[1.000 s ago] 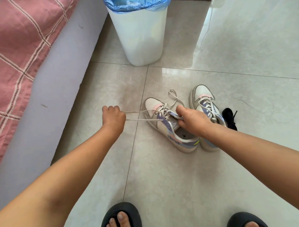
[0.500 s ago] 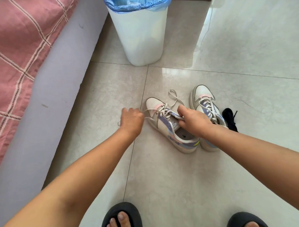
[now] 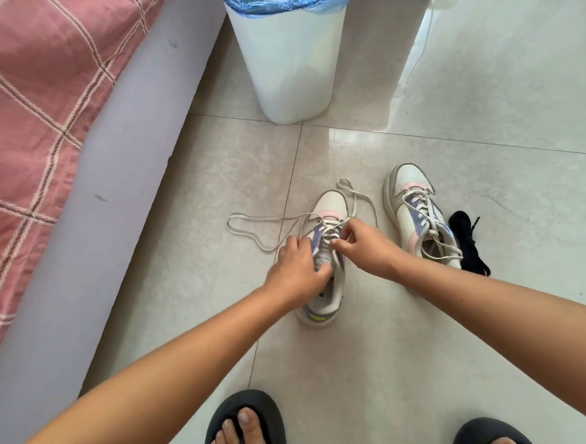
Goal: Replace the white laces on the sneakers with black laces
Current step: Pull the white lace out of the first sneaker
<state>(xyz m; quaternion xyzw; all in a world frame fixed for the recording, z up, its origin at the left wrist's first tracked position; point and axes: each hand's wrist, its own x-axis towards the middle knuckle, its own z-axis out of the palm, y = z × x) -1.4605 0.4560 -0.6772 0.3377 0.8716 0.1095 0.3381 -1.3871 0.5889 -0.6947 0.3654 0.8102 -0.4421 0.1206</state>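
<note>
White flat lace point(image 3: 251, 220) looped limp, both hands' fingers point(image 3: 344, 234) seemingly pinching it.

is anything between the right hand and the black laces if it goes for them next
Yes. The other sneaker, still strung with its white lace, stands between the right hand and the black laces, which lie on the floor at that shoe's far side. The hand would likely have to reach over it.

We moved our left hand point(image 3: 295, 272) back onto the sneaker point(image 3: 323, 254); the pulled white lace point(image 3: 251, 223) fell slack leftward.
</note>
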